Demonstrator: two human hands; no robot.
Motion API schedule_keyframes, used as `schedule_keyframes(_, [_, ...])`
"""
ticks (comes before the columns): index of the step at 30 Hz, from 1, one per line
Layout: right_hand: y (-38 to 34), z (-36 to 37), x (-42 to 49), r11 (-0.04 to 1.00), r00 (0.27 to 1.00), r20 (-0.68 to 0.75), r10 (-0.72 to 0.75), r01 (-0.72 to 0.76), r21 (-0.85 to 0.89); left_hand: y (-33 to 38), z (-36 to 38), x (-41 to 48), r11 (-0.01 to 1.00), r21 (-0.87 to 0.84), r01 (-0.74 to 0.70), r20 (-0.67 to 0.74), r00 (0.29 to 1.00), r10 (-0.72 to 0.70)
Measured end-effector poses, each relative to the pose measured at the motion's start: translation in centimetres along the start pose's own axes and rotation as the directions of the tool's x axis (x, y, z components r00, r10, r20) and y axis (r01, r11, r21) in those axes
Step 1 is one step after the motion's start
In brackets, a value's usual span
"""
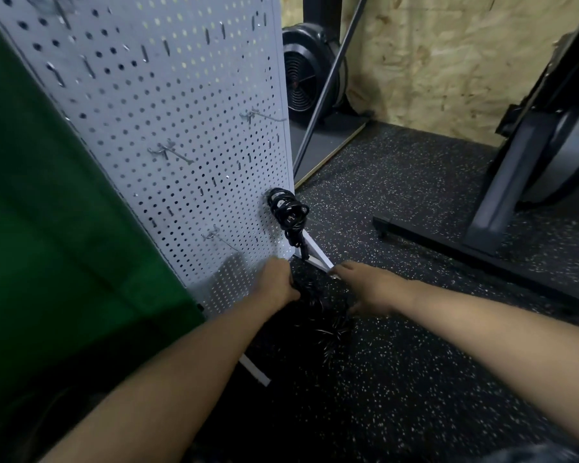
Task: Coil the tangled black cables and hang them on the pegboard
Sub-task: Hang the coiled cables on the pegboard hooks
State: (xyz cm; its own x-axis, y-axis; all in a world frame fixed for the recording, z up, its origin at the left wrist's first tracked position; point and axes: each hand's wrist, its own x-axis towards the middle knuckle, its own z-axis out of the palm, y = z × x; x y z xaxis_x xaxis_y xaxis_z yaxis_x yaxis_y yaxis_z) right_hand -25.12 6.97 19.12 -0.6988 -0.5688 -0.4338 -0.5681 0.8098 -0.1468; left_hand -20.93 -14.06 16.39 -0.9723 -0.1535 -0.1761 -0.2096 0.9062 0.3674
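Your forearms meet on the floor (415,362) at the pegboard (181,128) foot. Fingers of your left hand (276,284) curl into the tangled black cables (318,305); your right hand (368,289) is beside them, its grip too blurred to tell. Free one end, loop evenly, and hang it near the coiled cable (286,212) on the board's lower right edge.

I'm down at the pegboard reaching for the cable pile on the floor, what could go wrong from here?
1. The pile of tangled black cables lies by the white metal foot bar of the white perforated pegboard; a hard pull by the left hand might snag it and rock the board.
2. The coiled black cable hangs low at the board's edge, just above the right hand; rising loops could knock it off.
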Motion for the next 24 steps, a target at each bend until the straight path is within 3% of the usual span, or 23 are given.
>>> schedule_keyframes(7, [-5.2,-0.4,-0.9,0.918,0.966,-0.243,-0.084,0.17,0.358,3.0,-11.2,-3.9,0.967,0.073,-0.245,0.03,0.97,0.243])
schedule_keyframes(10, [-7.2,-0.8,-0.5,0.864,0.912,-0.41,0.004,0.204,0.461,3.3,-14.3,-5.3,0.95,0.056,-0.308,-0.007,0.951,0.309])
schedule_keyframes(13, [-8.3,-1.1,0.0,0.827,0.885,-0.457,0.09,0.189,0.529,2.6,-16.0,-6.4,0.941,-0.071,-0.331,-0.103,0.941,0.323])
schedule_keyframes(15, [-8.6,-1.0,0.5,0.819,0.871,-0.476,0.118,0.186,0.543,1.6,-16.7,-6.0,0.957,-0.119,-0.264,-0.134,0.96,0.248])
schedule_keyframes(20, [-9.8,-1.2,1.8,0.813,0.87,-0.482,0.1,0.208,0.544,-1.7,-16.9,-3.9,0.997,-0.066,0.04,-0.036,0.998,-0.042])
schedule_keyframes(24, [-11.5,-1.9,2.9,0.791,0.872,-0.486,0.063,0.253,0.557,-2.9,-16.0,-2.9,0.986,-0.088,0.141,0.038,0.99,-0.138])
